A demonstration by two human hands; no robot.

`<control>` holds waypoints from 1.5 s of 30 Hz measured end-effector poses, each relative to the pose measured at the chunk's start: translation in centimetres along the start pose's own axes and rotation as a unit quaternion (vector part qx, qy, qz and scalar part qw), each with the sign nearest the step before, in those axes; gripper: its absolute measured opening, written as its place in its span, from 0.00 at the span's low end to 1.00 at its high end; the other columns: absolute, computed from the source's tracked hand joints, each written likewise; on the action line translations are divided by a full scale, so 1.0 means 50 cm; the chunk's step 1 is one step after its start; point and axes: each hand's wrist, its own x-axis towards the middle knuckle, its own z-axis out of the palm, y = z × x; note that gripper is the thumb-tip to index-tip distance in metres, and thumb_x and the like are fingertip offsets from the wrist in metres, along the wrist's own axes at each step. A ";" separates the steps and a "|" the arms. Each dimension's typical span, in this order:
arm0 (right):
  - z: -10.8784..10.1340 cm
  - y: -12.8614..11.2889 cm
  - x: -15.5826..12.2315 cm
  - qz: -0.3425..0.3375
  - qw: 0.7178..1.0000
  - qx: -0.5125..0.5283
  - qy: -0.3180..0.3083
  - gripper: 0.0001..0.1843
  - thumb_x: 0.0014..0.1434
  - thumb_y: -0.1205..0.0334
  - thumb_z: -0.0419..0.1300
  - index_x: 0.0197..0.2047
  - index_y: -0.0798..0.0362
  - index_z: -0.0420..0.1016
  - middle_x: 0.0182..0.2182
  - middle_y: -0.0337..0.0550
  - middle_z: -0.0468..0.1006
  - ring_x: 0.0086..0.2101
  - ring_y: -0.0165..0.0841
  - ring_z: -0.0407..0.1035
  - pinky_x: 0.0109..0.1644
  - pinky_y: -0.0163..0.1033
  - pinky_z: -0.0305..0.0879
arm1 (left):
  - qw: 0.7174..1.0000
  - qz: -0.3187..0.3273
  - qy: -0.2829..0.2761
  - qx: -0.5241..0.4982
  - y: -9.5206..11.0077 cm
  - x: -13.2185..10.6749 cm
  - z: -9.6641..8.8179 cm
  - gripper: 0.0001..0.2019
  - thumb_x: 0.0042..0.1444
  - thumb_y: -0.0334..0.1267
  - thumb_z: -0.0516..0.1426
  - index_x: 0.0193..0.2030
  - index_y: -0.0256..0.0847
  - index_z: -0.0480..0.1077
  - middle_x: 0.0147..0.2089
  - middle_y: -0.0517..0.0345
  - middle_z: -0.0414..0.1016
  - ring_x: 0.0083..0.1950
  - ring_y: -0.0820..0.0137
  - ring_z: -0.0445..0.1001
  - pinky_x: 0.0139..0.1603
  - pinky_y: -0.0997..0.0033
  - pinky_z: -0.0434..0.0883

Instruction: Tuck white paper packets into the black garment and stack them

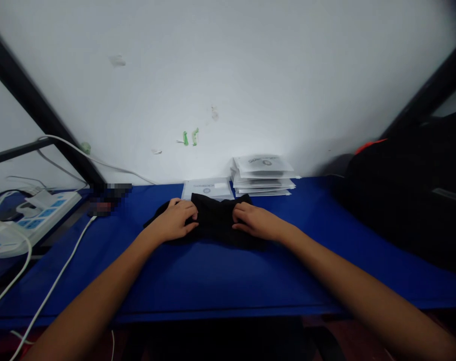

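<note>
A piece of black cloth [215, 220] lies bunched on the blue table, its exact kind too dark to make out. My left hand [178, 218] has its curled fingers pressed on the left part of the cloth, gripping it. On the right part, my right hand [255, 219] pinches the fabric with bent fingers. Just behind the cloth lies a flat white printed packet [207, 188]. To its right rises a stack of similar white packets [265, 173].
At the left a white power strip [36, 220] with blue sockets carries several plugs and cables. A white cable [64, 273] runs over the blue table [220, 291]. A large black bag [408, 190] fills the right side. Black frame bars [43, 100] stand before the white wall.
</note>
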 end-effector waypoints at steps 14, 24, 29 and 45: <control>-0.080 -0.019 -0.021 0.048 0.872 0.471 -0.124 0.17 0.60 0.47 0.59 0.35 0.54 0.68 0.22 0.37 0.76 0.20 0.27 0.66 0.25 0.33 0.61 | 0.825 -0.047 -0.218 -0.518 0.025 -0.029 -0.085 0.20 0.55 0.54 0.58 0.44 0.40 0.67 0.36 0.53 0.78 0.31 0.68 0.76 0.31 0.69 0.70; -0.034 0.062 -0.004 0.128 0.965 0.110 0.201 0.12 0.63 0.52 0.54 0.38 0.52 0.70 0.33 0.45 0.75 0.36 0.37 0.69 0.42 0.43 0.66 | 0.985 0.007 -0.058 -0.162 0.048 -0.002 0.002 0.26 0.55 0.53 0.60 0.57 0.44 0.65 0.61 0.48 0.66 0.62 0.56 0.64 0.63 0.57 0.61; -0.052 0.122 -0.026 0.183 0.917 -0.125 0.332 0.14 0.63 0.56 0.50 0.47 0.53 0.70 0.44 0.53 0.73 0.49 0.47 0.64 0.54 0.52 0.61 | 0.987 0.002 -0.090 -0.135 0.047 -0.004 0.007 0.32 0.54 0.58 0.61 0.60 0.44 0.64 0.67 0.46 0.60 0.67 0.54 0.59 0.66 0.55 0.56; -0.045 0.186 -0.032 0.221 0.895 -0.278 0.268 0.22 0.60 0.69 0.49 0.57 0.58 0.67 0.52 0.55 0.73 0.49 0.47 0.64 0.52 0.49 0.61 | 0.989 0.005 -0.095 -0.109 0.053 -0.004 0.010 0.33 0.55 0.59 0.59 0.62 0.42 0.62 0.68 0.45 0.59 0.67 0.54 0.58 0.66 0.56 0.56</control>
